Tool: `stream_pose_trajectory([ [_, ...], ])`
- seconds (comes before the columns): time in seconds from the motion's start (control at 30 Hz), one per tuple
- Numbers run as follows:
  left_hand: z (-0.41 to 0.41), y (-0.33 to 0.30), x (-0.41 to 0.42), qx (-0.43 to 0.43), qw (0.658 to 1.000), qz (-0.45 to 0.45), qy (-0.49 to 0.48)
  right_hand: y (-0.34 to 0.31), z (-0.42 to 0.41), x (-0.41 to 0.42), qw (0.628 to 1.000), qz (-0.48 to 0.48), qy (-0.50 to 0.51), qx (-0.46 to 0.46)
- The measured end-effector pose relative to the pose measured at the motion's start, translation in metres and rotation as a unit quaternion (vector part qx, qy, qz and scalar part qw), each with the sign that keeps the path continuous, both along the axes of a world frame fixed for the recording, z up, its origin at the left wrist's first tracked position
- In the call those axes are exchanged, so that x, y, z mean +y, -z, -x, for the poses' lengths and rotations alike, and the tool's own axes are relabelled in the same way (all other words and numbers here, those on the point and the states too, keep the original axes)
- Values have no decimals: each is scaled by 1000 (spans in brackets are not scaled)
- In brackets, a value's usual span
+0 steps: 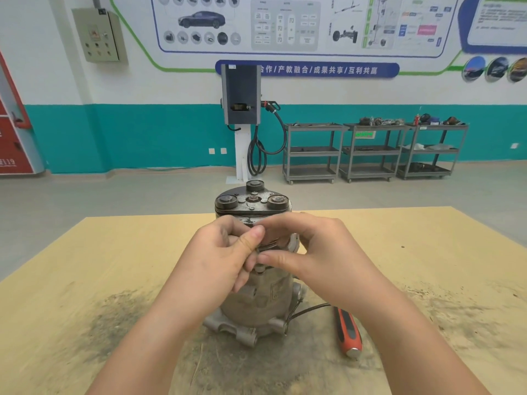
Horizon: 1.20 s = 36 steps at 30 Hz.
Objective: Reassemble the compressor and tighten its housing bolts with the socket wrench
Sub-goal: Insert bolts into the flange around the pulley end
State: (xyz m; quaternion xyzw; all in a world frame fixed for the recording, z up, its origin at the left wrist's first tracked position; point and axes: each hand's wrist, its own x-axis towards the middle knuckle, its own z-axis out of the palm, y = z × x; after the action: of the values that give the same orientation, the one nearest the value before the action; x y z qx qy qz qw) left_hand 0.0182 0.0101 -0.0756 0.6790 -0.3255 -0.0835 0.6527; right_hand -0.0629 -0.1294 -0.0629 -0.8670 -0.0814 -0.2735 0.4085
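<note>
Grimy grey-metal compressor stands upright at frame centre on your tan table | dark clutch plate on top | your left hand and right hand pinch something small, unclear, at its upper housing | orange-handled tool lies lower right.

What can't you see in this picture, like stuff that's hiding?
- Whatever the left hand and right hand pinch at the compressor: covered by fingers, head view.
- The front end of the orange-handled tool: behind the right forearm.
- Parts on the far carts: too small.
- Small print on the wall poster: blurred.
</note>
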Motion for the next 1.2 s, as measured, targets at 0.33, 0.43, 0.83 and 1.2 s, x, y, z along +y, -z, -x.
stream_pose_trajectory([
  [0.33, -10, -8, 14, -9, 1000, 2, 15, 7, -4, 0, 993, -104, -15, 45],
  [0.43, -21, -4, 22, -26, 988, -55, -142, 11, -4, 0, 996, -55, 53, 50],
  [0.83, 12, 61, 14, -27, 922, -281, -266, 19, -8, 11, 977, 157, 131, -54],
  [1.2, -15, 61, 37, -60, 916, -275, -285, 9, 5, 12, 980, 174, 87, 47],
])
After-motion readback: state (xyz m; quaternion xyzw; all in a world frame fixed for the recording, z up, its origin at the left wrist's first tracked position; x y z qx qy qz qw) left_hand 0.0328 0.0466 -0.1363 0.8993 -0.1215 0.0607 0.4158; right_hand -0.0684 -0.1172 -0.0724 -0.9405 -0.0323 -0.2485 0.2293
